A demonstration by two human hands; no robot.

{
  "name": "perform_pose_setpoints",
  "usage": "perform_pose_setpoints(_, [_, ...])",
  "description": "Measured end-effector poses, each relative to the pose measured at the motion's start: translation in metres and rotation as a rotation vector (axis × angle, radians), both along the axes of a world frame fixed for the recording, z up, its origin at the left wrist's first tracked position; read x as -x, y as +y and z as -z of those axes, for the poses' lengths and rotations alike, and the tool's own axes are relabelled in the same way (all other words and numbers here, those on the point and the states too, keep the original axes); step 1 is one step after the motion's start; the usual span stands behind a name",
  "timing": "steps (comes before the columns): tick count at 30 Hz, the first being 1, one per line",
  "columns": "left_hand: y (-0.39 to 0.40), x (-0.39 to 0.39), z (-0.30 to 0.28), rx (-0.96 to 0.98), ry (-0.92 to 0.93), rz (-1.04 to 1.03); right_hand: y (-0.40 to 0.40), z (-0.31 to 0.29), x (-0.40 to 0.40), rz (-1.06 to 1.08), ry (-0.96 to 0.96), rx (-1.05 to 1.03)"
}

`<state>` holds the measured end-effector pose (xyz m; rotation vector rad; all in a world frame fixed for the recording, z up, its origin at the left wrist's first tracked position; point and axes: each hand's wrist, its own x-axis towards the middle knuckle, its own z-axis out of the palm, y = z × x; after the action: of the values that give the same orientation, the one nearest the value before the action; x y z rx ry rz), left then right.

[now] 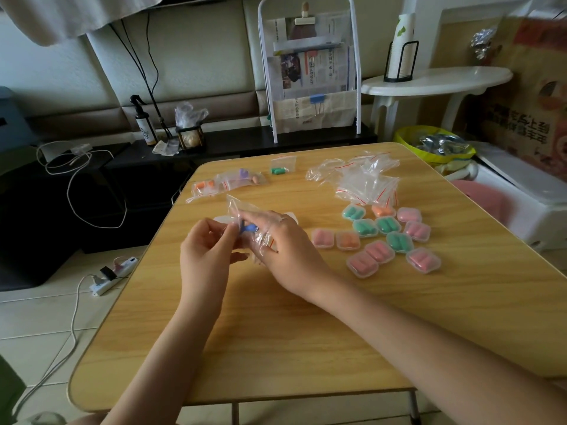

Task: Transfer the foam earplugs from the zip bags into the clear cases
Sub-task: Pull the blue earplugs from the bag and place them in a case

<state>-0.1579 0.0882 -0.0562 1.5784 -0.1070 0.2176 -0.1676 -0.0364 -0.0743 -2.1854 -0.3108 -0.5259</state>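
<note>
Over the middle of the wooden table (276,332) my left hand (205,250) pinches the edge of a clear zip bag (245,216). My right hand (282,246) has its fingers inside that bag, pinching a blue earplug (250,228). An empty clear case (291,216) lies partly hidden behind my hands. Filled zip bags hold orange earplugs (204,185), purple and peach earplugs (245,176), and green earplugs (277,170) at the far left. Several closed clear cases (386,237) with pink, green and orange earplugs lie to the right.
A heap of empty zip bags (365,179) sits at the far right of the table. Beyond it stand a newspaper rack (310,72), a white side table (435,81) and a yellow bin (429,145). A power strip (113,276) and cables lie on the floor at left.
</note>
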Motion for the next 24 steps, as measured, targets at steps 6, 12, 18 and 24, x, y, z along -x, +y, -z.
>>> perform_pose_setpoints(6, [-0.0009, -0.0001, -0.0006, -0.043, -0.053, -0.038, -0.0040, -0.0053, 0.0037, 0.020, -0.016, 0.002])
perform_pose_setpoints(12, [0.0004, -0.0037, 0.0016, 0.123, 0.124, -0.030, -0.0039, -0.0049, 0.0017, 0.173, -0.121, 0.116])
perform_pose_setpoints(18, [-0.0003, -0.0040, -0.0006, 0.287, 0.210, 0.025, -0.0040, -0.0056, -0.0014, 0.112, -0.113, 0.141])
perform_pose_setpoints(24, [0.0036, -0.0052, -0.0003, 0.299, 0.190, -0.020, 0.0012, -0.0012, -0.0025, -0.005, -0.074, 0.061])
